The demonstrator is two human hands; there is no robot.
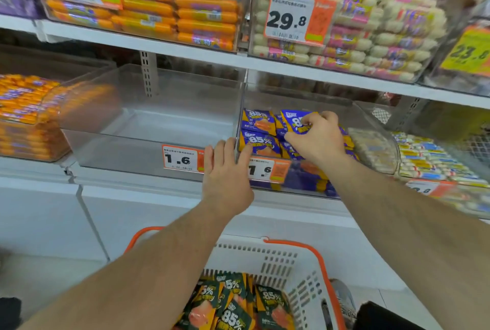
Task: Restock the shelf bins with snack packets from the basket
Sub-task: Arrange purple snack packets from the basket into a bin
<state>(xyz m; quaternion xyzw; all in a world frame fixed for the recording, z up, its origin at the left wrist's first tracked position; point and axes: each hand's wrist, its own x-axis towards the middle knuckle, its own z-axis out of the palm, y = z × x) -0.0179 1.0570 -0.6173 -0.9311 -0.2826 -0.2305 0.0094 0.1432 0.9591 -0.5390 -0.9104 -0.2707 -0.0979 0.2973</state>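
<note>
Nearest: white slotted plastic basket with orange handles point(281, 263), at the person's front. It holds a heap of glossy dark-green foil snack packets point(233, 303), flat pillow shapes, so plenty appears left to shelve.

Middle: left hand point(225, 170), fingers straight and together, rests flat against the front lip where two clear rigid plastic bins meet; it grips nothing. Orange-and-white paper price tags point(180, 158) are fixed to the bin fronts.

Right hand point(315, 136), fingers curled, pinches a purple-blue crinkly foil packet point(294, 120) inside the right clear bin point(305, 99), above several like packets already lying there. That bin looks partly filled. The left clear bin point(148, 122) shows only its smooth floor: judged not yet stocked.

Farthest: upper white metal shelf point(185, 51) carries bins of orange sausage sticks point(185, 14) and pale wrapped sticks point(384, 38).
</note>
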